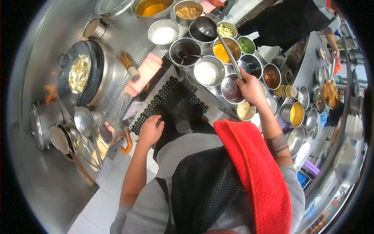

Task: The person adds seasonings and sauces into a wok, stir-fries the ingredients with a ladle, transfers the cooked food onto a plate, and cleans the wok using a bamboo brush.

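Observation:
My right hand (251, 89) grips the long handle of a metal ladle (205, 26). The ladle's bowl hangs over the far end of a group of metal pots, near chopped pale green pieces (226, 30) and an orange-yellow sauce (222, 52). Below the handle stand a pot of white contents (209, 72) and a pot of dark sauce (184, 52). Over the floor in front of my body, my left hand (151, 130) is empty, with its fingers loosely curved and the thumb apart.
On the left, a wok (78, 52) with pale food sits on the stove, near a brush (128, 64) and a folded pink cloth (144, 75). A skimmer (85, 121) and a lidded pot (41, 124) are closer. A co-worker's hand (336, 54) shows at far right.

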Demonstrator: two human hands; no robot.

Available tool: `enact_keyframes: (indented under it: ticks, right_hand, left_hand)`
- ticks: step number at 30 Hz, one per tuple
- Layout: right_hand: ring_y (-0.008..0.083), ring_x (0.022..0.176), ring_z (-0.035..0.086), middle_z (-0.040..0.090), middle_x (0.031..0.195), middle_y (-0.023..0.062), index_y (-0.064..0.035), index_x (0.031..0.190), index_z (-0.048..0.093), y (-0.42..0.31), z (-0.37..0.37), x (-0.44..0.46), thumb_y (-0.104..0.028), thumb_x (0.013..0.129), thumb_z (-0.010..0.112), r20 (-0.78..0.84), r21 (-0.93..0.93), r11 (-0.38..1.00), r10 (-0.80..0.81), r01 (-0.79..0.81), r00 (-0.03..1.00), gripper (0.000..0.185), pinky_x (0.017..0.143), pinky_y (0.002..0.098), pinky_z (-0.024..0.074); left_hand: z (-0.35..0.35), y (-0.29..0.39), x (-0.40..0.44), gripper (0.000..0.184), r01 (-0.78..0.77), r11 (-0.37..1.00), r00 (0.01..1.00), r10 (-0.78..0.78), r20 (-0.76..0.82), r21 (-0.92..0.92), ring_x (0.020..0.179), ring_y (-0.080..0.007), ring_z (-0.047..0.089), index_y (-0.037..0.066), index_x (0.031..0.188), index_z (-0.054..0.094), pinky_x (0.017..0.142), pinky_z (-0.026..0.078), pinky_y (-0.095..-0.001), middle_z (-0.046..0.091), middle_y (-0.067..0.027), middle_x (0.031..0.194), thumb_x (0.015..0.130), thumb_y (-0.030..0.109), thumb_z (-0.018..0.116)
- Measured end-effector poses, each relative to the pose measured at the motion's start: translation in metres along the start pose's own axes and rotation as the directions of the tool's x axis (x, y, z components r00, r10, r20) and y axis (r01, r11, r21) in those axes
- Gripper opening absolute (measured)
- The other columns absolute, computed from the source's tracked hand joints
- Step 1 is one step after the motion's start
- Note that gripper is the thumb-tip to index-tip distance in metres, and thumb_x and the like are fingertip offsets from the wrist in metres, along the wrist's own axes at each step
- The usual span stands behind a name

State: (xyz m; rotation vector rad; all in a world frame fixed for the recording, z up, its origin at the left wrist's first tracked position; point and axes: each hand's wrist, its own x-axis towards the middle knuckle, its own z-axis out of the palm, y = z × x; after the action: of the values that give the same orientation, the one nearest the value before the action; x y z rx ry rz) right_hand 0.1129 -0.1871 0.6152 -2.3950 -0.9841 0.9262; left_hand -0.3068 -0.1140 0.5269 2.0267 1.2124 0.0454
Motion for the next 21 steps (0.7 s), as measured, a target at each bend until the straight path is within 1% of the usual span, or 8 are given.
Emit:
enact_keyframes:
  ticks: [2, 3, 6, 7, 10, 12, 16, 21]
  right_hand:
    - [0.026, 0.067, 0.07, 0.069, 0.077, 0.0192, -0.0012, 0.148, 0.05, 0.004, -0.004, 0.01, -0.018, 0.092, 0.058, 0.021, 0.005, 1.0, -0.012, 0.012, 1.0, 0.059, 0.067, 0.0404, 0.0552]
    - [0.02, 0.057, 0.066, 0.068, 0.072, 0.0144, -0.0014, 0.149, 0.049, 0.002, -0.009, 0.012, -0.019, 0.091, 0.061, 0.099, 0.047, 0.997, 0.062, -0.067, 0.993, 0.061, 0.054, 0.0365, 0.0532]
    - [0.0158, 0.048, 0.059, 0.063, 0.067, 0.0081, -0.0013, 0.15, 0.048, 0.02, -0.008, 0.025, -0.018, 0.093, 0.063, 0.12, 0.143, 0.989, 0.005, -0.022, 0.993, 0.061, 0.044, 0.0321, 0.0478]
    - [0.0158, 0.048, 0.059, 0.063, 0.067, 0.0081, -0.0013, 0.15, 0.048, 0.024, -0.01, 0.026, -0.018, 0.093, 0.063, 0.124, 0.138, 0.99, 0.001, -0.018, 0.992, 0.061, 0.044, 0.0321, 0.0478]
    - [0.0127, 0.048, 0.053, 0.057, 0.066, 0.003, -0.0027, 0.153, 0.045, 0.023, -0.016, 0.023, -0.014, 0.095, 0.062, 0.226, 0.4, 0.908, 0.038, -0.128, 0.973, 0.061, 0.042, 0.0302, 0.0445]
    - [0.0096, 0.05, 0.047, 0.051, 0.069, -0.0004, -0.0045, 0.155, 0.041, 0.019, -0.021, 0.014, -0.01, 0.097, 0.06, 0.287, 0.641, 0.728, 0.066, -0.243, 0.956, 0.062, 0.04, 0.0277, 0.0405]
    - [0.0084, 0.05, 0.047, 0.053, 0.074, 0.0008, -0.0056, 0.152, 0.044, 0.022, -0.029, 0.004, -0.008, 0.098, 0.06, 0.326, 0.761, 0.572, 0.072, -0.307, 0.943, 0.057, 0.039, 0.0258, 0.0396]
    - [0.0079, 0.049, 0.046, 0.055, 0.072, 0.0008, -0.0093, 0.155, 0.039, 0.027, -0.032, 0.001, -0.01, 0.101, 0.058, 0.317, 0.767, 0.569, 0.065, -0.296, 0.946, 0.058, 0.037, 0.0242, 0.0383]
  left_hand:
    - [0.014, -0.003, -0.015, 0.035, 0.073, 0.997, 0.997, -0.073, 0.025, 0.023, 0.112, -0.0395, 0.064, 0.0, 0.12, 0.067, 0.097, 0.051, -0.0444, 0.068, -0.0204, 0.12, 0.093, 0.021, 0.066]
    - [0.02, -0.005, -0.022, 0.034, 0.095, 0.995, 0.995, -0.096, 0.022, 0.019, 0.111, -0.0396, 0.064, 0.0, 0.12, 0.068, 0.096, 0.052, -0.0449, 0.068, -0.0206, 0.12, 0.093, 0.021, 0.066]
    - [0.029, -0.004, -0.041, 0.035, 0.227, 0.974, 0.973, -0.226, 0.045, -0.01, 0.11, -0.04, 0.065, -0.001, 0.119, 0.068, 0.096, 0.052, -0.0453, 0.068, -0.0212, 0.119, 0.092, 0.02, 0.067]
    - [0.032, -0.006, -0.047, 0.035, 0.231, 0.973, 0.972, -0.231, 0.042, -0.015, 0.11, -0.04, 0.065, -0.001, 0.119, 0.068, 0.096, 0.052, -0.0453, 0.068, -0.0212, 0.119, 0.092, 0.02, 0.067]
    - [0.04, -0.021, -0.06, 0.035, 0.19, 0.982, 0.981, -0.19, -0.024, 0.009, 0.107, -0.04, 0.066, -0.003, 0.118, 0.067, 0.093, 0.053, -0.045, 0.068, -0.0222, 0.117, 0.092, 0.02, 0.067]
    - [0.041, -0.025, -0.066, 0.035, 0.191, 0.982, 0.98, -0.189, -0.061, 0.016, 0.102, -0.0392, 0.067, -0.005, 0.117, 0.067, 0.089, 0.054, -0.0443, 0.068, -0.0233, 0.115, 0.091, 0.019, 0.068]
    - [0.039, -0.026, -0.077, 0.035, 0.249, 0.968, 0.964, -0.251, -0.09, -0.033, 0.098, -0.0384, 0.068, -0.005, 0.116, 0.068, 0.086, 0.054, -0.0442, 0.069, -0.0241, 0.112, 0.091, 0.019, 0.068]
    - [0.039, -0.035, -0.085, 0.034, 0.293, 0.956, 0.952, -0.293, -0.089, -0.018, 0.096, -0.0379, 0.069, -0.005, 0.116, 0.068, 0.085, 0.055, -0.0446, 0.069, -0.0244, 0.11, 0.09, 0.017, 0.069]
